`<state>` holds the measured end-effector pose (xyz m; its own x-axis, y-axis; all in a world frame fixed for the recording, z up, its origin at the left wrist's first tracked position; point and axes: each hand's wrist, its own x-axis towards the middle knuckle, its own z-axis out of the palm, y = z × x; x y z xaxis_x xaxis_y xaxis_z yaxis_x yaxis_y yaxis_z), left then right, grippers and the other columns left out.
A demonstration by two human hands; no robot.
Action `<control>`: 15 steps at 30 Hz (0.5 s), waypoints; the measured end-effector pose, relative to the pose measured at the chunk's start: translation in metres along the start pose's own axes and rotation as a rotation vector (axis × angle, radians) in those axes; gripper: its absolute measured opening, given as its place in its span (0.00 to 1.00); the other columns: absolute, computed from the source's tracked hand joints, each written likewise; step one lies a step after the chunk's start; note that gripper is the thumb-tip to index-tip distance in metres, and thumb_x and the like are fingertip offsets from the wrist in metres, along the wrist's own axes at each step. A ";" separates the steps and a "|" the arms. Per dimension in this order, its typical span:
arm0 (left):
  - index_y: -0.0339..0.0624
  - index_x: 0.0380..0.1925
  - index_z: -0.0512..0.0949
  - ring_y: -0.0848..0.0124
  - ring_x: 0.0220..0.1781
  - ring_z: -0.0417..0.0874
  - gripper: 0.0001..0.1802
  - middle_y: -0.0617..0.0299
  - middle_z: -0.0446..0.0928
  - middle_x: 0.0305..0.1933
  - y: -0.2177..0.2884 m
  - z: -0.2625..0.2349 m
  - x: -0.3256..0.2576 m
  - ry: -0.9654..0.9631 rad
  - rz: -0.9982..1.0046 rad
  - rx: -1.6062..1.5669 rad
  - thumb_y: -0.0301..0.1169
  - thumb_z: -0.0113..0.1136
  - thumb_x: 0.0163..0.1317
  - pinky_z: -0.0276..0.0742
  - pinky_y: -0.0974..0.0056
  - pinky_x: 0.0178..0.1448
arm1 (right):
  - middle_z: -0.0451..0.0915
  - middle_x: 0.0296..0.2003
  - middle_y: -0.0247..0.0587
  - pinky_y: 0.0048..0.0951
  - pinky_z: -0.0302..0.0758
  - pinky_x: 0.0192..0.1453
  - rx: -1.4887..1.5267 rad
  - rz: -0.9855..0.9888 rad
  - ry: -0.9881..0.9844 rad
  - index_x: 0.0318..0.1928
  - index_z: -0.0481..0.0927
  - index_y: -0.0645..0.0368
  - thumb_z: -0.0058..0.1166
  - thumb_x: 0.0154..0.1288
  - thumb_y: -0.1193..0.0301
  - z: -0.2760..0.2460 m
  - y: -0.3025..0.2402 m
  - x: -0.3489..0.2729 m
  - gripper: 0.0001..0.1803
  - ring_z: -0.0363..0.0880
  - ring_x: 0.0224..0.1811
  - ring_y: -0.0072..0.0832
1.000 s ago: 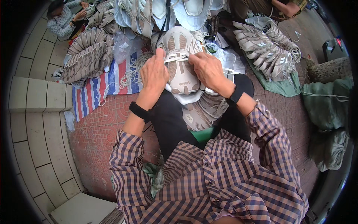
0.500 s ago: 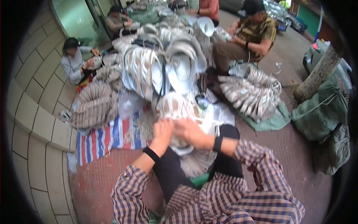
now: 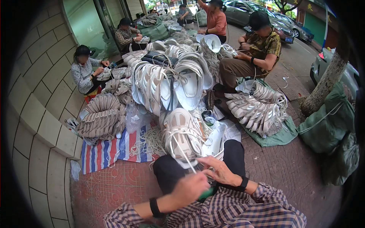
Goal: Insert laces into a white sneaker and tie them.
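Note:
A beige and white sneaker rests toe up in front of my knees, lace crossing its upper. From it a pale shoelace runs taut down toward my hands. My left hand, blurred by motion, is closed at the lower end of this lace. Beside it on the right, my right hand reaches in with bent fingers near the lace; what lies between its fingertips is hidden. Right of the sneaker lies a pale shoe piece, its white inside showing. Behind stands a large stack of similar shoes.
A striped sheet carries loose laces and a ring of shoes. Another shoe ring lies on green cloth at right, near green sacks and a tree trunk. Several people sit working around the pile.
Both hands have come down from the sneaker toward my lap, the left farther. The lace now stretches from the shoe toward them. The view has shifted slightly.

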<state>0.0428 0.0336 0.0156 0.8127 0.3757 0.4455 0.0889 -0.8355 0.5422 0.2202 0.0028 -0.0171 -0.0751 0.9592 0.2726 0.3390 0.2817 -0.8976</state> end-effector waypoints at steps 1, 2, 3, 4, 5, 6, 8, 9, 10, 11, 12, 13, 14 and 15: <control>0.43 0.23 0.77 0.65 0.32 0.76 0.02 0.60 0.71 0.29 0.018 0.005 0.002 -0.001 -0.044 -0.101 0.26 0.59 0.46 0.73 0.66 0.34 | 0.77 0.35 0.43 0.32 0.72 0.42 0.003 -0.149 0.014 0.44 0.77 0.57 0.54 0.54 0.75 0.009 0.005 0.000 0.15 0.76 0.36 0.37; 0.43 0.24 0.78 0.65 0.32 0.77 0.03 0.61 0.71 0.29 0.032 0.006 0.003 -0.006 -0.097 -0.197 0.25 0.60 0.46 0.73 0.68 0.34 | 0.77 0.35 0.44 0.32 0.72 0.42 -0.041 -0.312 -0.045 0.43 0.76 0.58 0.53 0.53 0.76 0.015 0.018 0.000 0.15 0.76 0.39 0.40; 0.41 0.25 0.78 0.62 0.32 0.77 0.04 0.59 0.73 0.30 0.034 0.002 0.007 0.004 -0.126 -0.268 0.23 0.60 0.47 0.73 0.65 0.35 | 0.77 0.34 0.45 0.32 0.71 0.42 -0.038 -0.360 -0.072 0.42 0.76 0.59 0.52 0.53 0.76 0.018 0.017 0.001 0.13 0.75 0.38 0.41; 0.40 0.25 0.78 0.61 0.33 0.77 0.04 0.58 0.73 0.30 0.024 -0.003 0.013 0.083 -0.061 -0.165 0.22 0.60 0.46 0.73 0.64 0.37 | 0.76 0.33 0.46 0.33 0.71 0.41 -0.036 -0.397 -0.097 0.41 0.77 0.59 0.51 0.53 0.77 0.019 0.017 0.003 0.12 0.75 0.38 0.42; 0.39 0.25 0.78 0.61 0.33 0.77 0.04 0.58 0.73 0.31 0.003 -0.007 0.019 0.159 0.001 -0.063 0.21 0.60 0.46 0.73 0.63 0.38 | 0.76 0.33 0.47 0.33 0.71 0.41 -0.075 -0.351 -0.018 0.39 0.76 0.61 0.51 0.53 0.77 0.024 0.031 0.004 0.11 0.74 0.38 0.43; 0.36 0.29 0.75 0.55 0.34 0.76 0.06 0.53 0.74 0.31 -0.024 -0.007 0.020 0.290 -0.126 -0.060 0.27 0.56 0.51 0.71 0.57 0.38 | 0.75 0.32 0.48 0.33 0.71 0.41 -0.108 -0.290 0.049 0.38 0.76 0.62 0.50 0.53 0.77 0.030 0.044 0.000 0.10 0.74 0.38 0.44; 0.37 0.32 0.74 0.54 0.33 0.74 0.09 0.51 0.71 0.30 -0.076 -0.019 0.029 0.475 -0.521 0.059 0.28 0.56 0.51 0.70 0.57 0.38 | 0.73 0.33 0.50 0.34 0.70 0.42 -0.073 -0.150 0.045 0.34 0.74 0.65 0.48 0.55 0.78 0.022 0.031 0.004 0.06 0.73 0.37 0.46; 0.38 0.34 0.73 0.54 0.35 0.74 0.10 0.51 0.70 0.31 -0.097 -0.029 0.036 0.498 -0.450 0.292 0.28 0.57 0.50 0.69 0.58 0.39 | 0.73 0.34 0.46 0.29 0.69 0.43 0.000 -0.171 0.137 0.35 0.74 0.65 0.48 0.57 0.79 0.022 0.023 0.006 0.05 0.72 0.39 0.39; 0.38 0.33 0.73 0.55 0.38 0.73 0.10 0.52 0.70 0.34 -0.114 -0.040 0.038 0.504 -0.453 0.314 0.29 0.58 0.50 0.69 0.58 0.39 | 0.74 0.37 0.46 0.28 0.68 0.45 -0.031 -0.157 0.091 0.33 0.75 0.66 0.49 0.56 0.80 0.020 0.016 0.011 0.04 0.73 0.40 0.37; 0.39 0.33 0.73 0.56 0.39 0.73 0.11 0.53 0.70 0.35 -0.129 -0.041 0.046 0.493 -0.447 0.377 0.29 0.58 0.49 0.68 0.58 0.41 | 0.74 0.39 0.46 0.27 0.68 0.45 0.005 -0.142 0.082 0.33 0.76 0.65 0.49 0.58 0.79 0.019 0.016 0.015 0.04 0.73 0.41 0.36; 0.40 0.33 0.73 0.56 0.41 0.72 0.12 0.54 0.70 0.35 -0.142 -0.041 0.049 0.483 -0.436 0.446 0.30 0.59 0.48 0.68 0.58 0.42 | 0.75 0.40 0.46 0.27 0.68 0.46 0.044 -0.132 0.075 0.33 0.76 0.64 0.48 0.59 0.78 0.020 0.018 0.018 0.04 0.73 0.42 0.34; 0.40 0.33 0.73 0.56 0.41 0.72 0.12 0.54 0.70 0.35 -0.151 -0.039 0.052 0.471 -0.450 0.442 0.30 0.59 0.48 0.68 0.58 0.42 | 0.75 0.40 0.46 0.27 0.68 0.46 0.053 -0.117 0.071 0.33 0.76 0.64 0.48 0.59 0.78 0.022 0.018 0.021 0.04 0.73 0.42 0.34; 0.41 0.32 0.73 0.57 0.42 0.71 0.11 0.55 0.69 0.36 -0.158 -0.037 0.054 0.374 -0.461 0.516 0.30 0.59 0.47 0.67 0.58 0.43 | 0.75 0.37 0.44 0.26 0.69 0.44 0.178 -0.064 0.031 0.33 0.76 0.65 0.46 0.60 0.76 0.025 0.017 0.025 0.06 0.74 0.38 0.33; 0.41 0.31 0.73 0.58 0.43 0.70 0.11 0.55 0.69 0.36 -0.160 -0.034 0.058 0.280 -0.458 0.590 0.30 0.58 0.46 0.66 0.58 0.44 | 0.75 0.34 0.43 0.26 0.70 0.42 0.297 -0.020 -0.001 0.34 0.76 0.65 0.44 0.61 0.75 0.023 0.016 0.026 0.07 0.75 0.34 0.31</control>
<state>0.0565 0.2032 -0.0211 0.4537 0.7545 0.4742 0.7328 -0.6187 0.2833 0.2018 0.0328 -0.0329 -0.0801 0.9533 0.2913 0.0483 0.2956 -0.9541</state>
